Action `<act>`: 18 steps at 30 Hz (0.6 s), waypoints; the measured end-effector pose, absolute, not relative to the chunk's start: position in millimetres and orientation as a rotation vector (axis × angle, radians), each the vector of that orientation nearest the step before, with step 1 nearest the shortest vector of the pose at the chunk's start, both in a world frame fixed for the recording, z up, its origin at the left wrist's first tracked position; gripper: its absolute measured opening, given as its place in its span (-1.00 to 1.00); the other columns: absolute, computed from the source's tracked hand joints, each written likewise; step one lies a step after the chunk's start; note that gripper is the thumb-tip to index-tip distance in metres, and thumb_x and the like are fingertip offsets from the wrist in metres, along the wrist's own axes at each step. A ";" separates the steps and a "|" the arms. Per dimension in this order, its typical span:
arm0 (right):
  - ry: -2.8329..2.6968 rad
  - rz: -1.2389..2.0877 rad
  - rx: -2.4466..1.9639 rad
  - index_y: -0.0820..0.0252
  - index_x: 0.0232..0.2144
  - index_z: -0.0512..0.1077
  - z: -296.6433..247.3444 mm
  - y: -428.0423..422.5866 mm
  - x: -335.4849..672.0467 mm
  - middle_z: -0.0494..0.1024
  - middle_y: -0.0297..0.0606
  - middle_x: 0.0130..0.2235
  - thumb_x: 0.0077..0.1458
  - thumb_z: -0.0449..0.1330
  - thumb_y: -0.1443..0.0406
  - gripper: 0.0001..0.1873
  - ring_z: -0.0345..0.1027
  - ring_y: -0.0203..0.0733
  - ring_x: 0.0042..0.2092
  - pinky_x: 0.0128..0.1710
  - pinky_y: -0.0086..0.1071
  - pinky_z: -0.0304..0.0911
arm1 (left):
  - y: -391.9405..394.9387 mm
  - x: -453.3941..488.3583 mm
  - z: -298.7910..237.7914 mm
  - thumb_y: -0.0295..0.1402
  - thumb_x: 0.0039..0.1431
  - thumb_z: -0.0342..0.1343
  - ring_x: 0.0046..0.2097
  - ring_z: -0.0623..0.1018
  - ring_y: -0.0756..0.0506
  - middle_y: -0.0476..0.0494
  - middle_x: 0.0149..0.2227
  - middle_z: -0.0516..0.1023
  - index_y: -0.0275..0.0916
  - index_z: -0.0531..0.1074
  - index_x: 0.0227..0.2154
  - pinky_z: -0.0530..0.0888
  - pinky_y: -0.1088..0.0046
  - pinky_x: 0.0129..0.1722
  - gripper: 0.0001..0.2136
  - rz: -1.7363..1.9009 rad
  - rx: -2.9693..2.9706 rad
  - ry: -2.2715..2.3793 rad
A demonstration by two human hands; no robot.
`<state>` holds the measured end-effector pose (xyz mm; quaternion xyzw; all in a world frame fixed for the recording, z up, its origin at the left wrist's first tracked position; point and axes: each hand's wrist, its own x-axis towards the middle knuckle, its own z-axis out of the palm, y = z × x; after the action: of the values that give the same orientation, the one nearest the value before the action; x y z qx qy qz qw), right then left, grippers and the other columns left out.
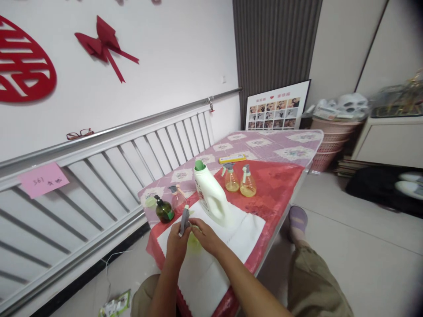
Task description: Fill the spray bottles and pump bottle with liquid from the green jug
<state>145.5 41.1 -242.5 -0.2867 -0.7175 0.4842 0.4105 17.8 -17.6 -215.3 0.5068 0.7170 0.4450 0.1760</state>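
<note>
Forearms (243, 278) past table edge (264, 248), hands (205, 237) at likely sprayer (184, 223), open cloth (243, 237) rightward.

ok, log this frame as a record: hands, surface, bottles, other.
left hand: holding gray sprayer head
right hand: by the sprayer head; exact contact unclear
surface: white cloth over red cloth
on white cloth: white jug
other bottles: dark green pump bottle, pinkish spray bottle, two yellow-liquid spray bottles
other: yellow packet

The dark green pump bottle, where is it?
In the head view, the green bottle stands left of the white jug, beside a pinkish spray bottle.
</note>
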 end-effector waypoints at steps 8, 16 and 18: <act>-1.814 1.189 -0.712 0.12 -0.03 0.48 -241.6 43.4 144.1 0.54 -0.18 -0.03 0.12 0.03 0.34 -0.61 0.35 -0.09 0.06 0.13 -0.14 0.18 | -14.5 16.4 -223.4 -0.24 0.07 0.09 -0.23 0.51 -0.17 -0.14 -0.30 0.53 -0.24 0.47 -0.26 0.41 0.27 -0.18 -0.77 1.314 1.495 2.001; -1.805 1.183 -0.853 0.24 -0.06 0.47 -223.1 31.6 137.1 0.54 -0.10 -0.05 0.03 0.09 0.31 -0.60 0.38 -0.02 0.01 0.07 -0.17 0.23 | -10.0 26.3 -250.1 -0.33 0.06 0.03 -0.08 0.49 -0.19 -0.21 -0.16 0.53 -0.24 0.45 -0.15 0.40 0.23 -0.04 -0.72 1.563 1.477 1.935; -1.791 1.141 -0.917 0.29 -0.10 0.48 -222.4 27.9 130.4 0.53 -0.06 -0.09 0.00 0.08 0.35 -0.62 0.39 0.00 -0.02 0.04 -0.16 0.24 | -8.3 30.7 -256.0 -0.35 0.05 0.03 -0.05 0.48 -0.19 -0.21 -0.14 0.53 -0.25 0.45 -0.14 0.39 0.22 0.00 -0.71 1.641 1.444 1.911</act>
<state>130.4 27.9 -222.4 -0.3628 -0.7089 0.4515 0.4024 30.7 -8.3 -256.0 0.4939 0.6535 0.5612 0.1186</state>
